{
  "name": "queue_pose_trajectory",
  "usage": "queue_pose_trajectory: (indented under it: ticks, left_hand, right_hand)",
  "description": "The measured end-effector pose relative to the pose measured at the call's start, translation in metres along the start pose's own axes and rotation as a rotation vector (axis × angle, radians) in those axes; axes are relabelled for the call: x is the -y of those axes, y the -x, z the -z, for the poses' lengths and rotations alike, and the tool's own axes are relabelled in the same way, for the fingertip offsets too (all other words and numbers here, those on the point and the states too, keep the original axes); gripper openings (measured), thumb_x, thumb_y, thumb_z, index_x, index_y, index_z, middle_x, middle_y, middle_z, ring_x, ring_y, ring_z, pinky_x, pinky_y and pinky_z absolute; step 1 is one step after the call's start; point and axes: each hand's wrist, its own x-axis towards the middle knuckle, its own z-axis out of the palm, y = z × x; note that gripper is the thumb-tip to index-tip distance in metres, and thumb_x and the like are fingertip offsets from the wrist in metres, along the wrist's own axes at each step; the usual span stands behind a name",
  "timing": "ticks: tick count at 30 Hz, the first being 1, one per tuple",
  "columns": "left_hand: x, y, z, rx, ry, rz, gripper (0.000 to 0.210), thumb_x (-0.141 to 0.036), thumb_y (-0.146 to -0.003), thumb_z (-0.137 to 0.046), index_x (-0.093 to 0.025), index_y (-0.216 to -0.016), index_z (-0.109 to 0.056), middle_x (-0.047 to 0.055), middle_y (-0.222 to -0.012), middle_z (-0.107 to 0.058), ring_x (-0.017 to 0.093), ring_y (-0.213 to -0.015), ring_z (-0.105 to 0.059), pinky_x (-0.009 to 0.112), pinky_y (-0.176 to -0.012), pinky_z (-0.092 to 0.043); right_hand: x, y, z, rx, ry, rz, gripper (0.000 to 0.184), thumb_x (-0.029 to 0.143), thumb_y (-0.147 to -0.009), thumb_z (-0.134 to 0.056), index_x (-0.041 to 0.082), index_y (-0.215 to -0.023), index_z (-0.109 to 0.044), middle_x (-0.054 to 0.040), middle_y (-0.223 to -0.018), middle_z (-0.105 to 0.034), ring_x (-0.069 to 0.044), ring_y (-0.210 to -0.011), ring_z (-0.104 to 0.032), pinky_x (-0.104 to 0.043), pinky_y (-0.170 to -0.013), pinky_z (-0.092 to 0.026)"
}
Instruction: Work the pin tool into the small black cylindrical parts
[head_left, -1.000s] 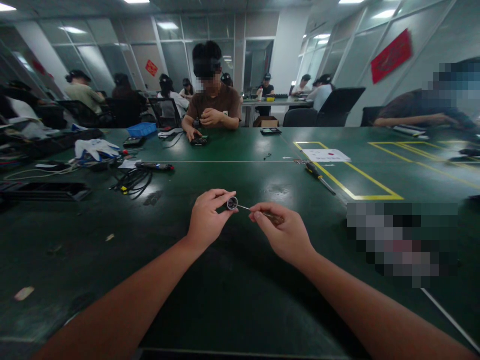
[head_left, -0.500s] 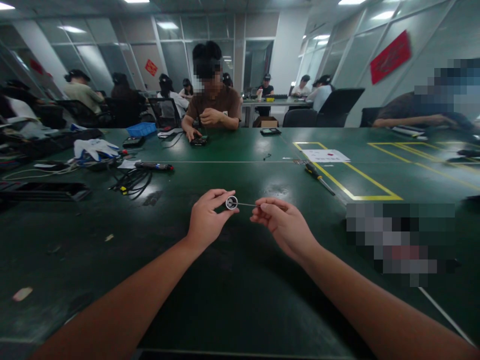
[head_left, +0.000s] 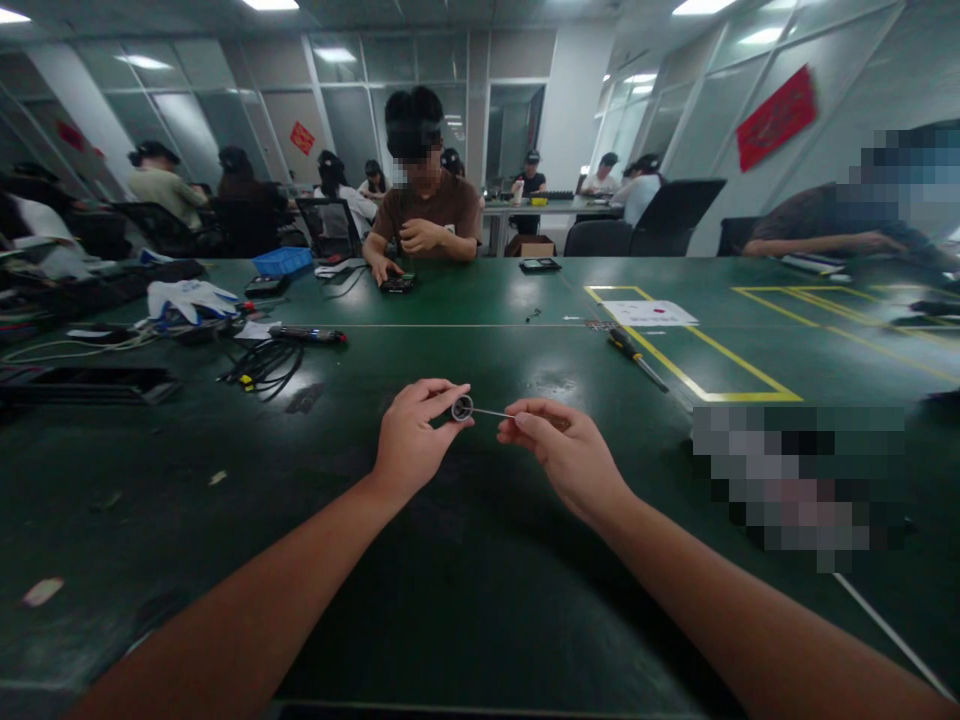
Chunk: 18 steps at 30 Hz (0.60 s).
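Note:
My left hand [head_left: 415, 435] pinches a small, round, hollow metal piece [head_left: 462, 408] between thumb and fingers, its open end facing me. From the right, a thin metal rod [head_left: 492, 413] reaches to the opening; its far tip is too small to make out. My right hand [head_left: 566, 445] is closed on the rod's other end, which the fingers mostly hide. Both hands are held above the green table [head_left: 465, 620], a short gap apart.
Beyond my right hand lies a screwdriver [head_left: 637, 358] beside a paper sheet [head_left: 651, 313] and yellow tape. Black cables [head_left: 274, 368], white gloves [head_left: 191, 302] and a blue basket [head_left: 282, 261] are at left. A co-worker [head_left: 427, 210] sits opposite, handling a small device.
The round piece has turned slightly in my left hand. My right hand has shifted a little to the left, closer to it, with the rod.

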Motion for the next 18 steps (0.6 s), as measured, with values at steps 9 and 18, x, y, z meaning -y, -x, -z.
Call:
queue_pose_trajectory:
  ticks: [9,18]
  left_hand:
    - [0.001,0.001,-0.001,0.001,0.009,0.001,0.042,-0.018,-0.077,-0.085,-0.029,-0.117,-0.076,0.004,-0.11,-0.073,0.022,-0.1,-0.068,0.041,-0.09,-0.054]
    - [-0.001,-0.001,0.002,0.01,-0.066,-0.025,0.04,-0.018,-0.078,-0.084,-0.03,-0.116,-0.076,0.004,-0.11,-0.074,0.024,-0.099,-0.067,0.042,-0.088,-0.053]
  right_hand:
    - [-0.002,-0.006,0.007,-0.019,-0.187,-0.05,0.009,0.027,-0.077,-0.076,0.019,-0.082,-0.075,-0.0024,-0.074,-0.072,-0.018,-0.072,-0.068,-0.038,-0.081,-0.057]
    - [0.004,0.003,0.003,-0.063,0.273,0.137,0.012,0.03,-0.085,-0.071,0.02,-0.089,-0.076,-0.0048,-0.081,-0.077,-0.021,-0.079,-0.074,-0.038,-0.082,-0.057]
